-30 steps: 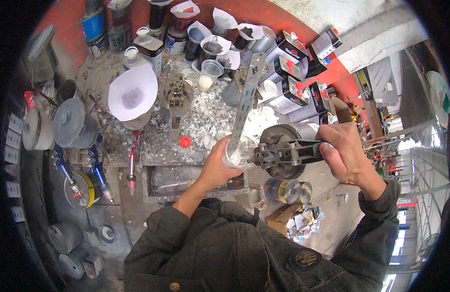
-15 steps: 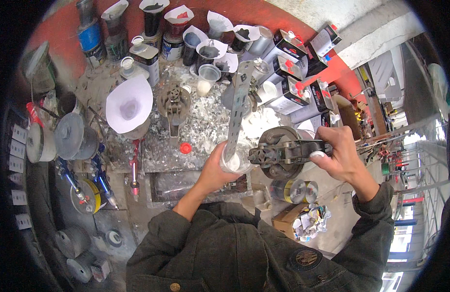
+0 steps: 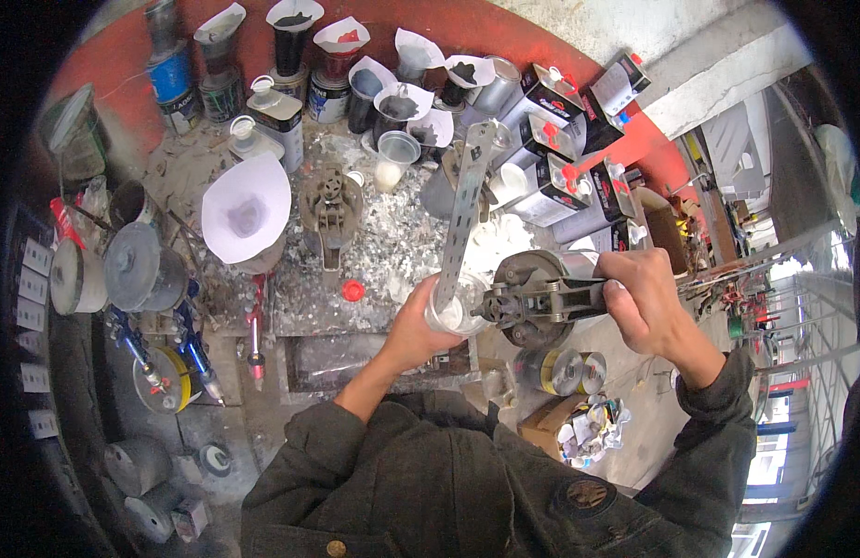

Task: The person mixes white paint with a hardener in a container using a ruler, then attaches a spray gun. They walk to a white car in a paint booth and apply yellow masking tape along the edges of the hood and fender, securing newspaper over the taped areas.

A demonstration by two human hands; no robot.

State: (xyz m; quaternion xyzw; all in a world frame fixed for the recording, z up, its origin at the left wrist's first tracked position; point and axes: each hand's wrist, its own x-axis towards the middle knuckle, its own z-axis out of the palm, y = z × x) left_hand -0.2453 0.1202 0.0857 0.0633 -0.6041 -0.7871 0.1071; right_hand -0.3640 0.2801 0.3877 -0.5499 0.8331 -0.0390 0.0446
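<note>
While left hand [image 3: 415, 329] clasps one cup [image 3: 469, 317] (one ruler [image 3: 463, 209] inside) | right hand [image 3: 648, 299] grips one lid handle [image 3: 583, 298]

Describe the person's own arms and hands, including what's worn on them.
The left hand and right hand are bare, with no gloves or watch showing. The left sleeve and right sleeve are dark olive-grey cloth, ending partway up the forearms. They belong to a jacket with a round, dark patch on its right side and a brass-coloured button.
</note>
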